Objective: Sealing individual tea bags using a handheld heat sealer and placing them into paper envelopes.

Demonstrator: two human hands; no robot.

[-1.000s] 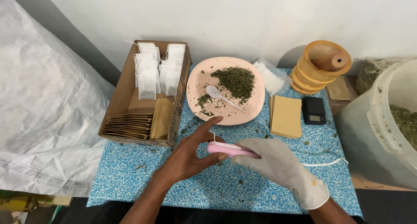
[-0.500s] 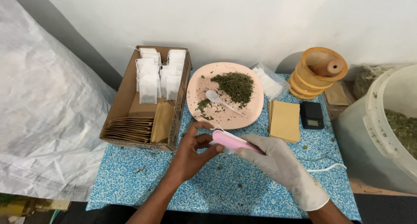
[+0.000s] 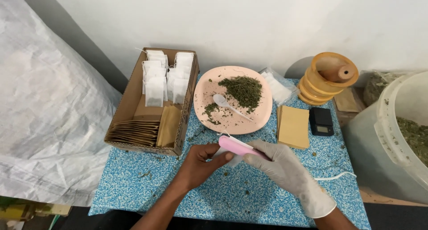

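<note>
Lying at the left edge of the bench (image 3: 133, 185), a cardboard box (image 3: 129, 109) holds white tea bags (image 3: 156, 85) at its far end and flat brown envelopes (image 3: 133, 132) at its near end; how many envelopes are stacked there is hard to tell. Beside it, at the bench's far edge, a pink plate (image 3: 261, 118) carries a heap of dried herb (image 3: 243, 89) and a white spoon (image 3: 223, 103). Nearer the front edge the bare left hand (image 3: 198, 165) curls its fingers and pinches a small white bag (image 3: 229, 161), most of it hidden between the two hands. The gloved right hand (image 3: 278, 165) has its fingers closed around a pink sealer (image 3: 238, 146), whose rear half is covered by the glove; its tip touches the left thumb. A thin white cord (image 3: 336, 176) shows only past the right wrist. Right of the plate lie a tan pad (image 3: 293, 126), a small black scale (image 3: 321, 121) and a stack of wooden rings (image 3: 327, 76). A large bucket (image 3: 392, 136) is cut off at the right edge. Compared with a second ago, the left hand's fingers, then spread flat, have folded in, and the sealer has tilted up towards the plate
</note>
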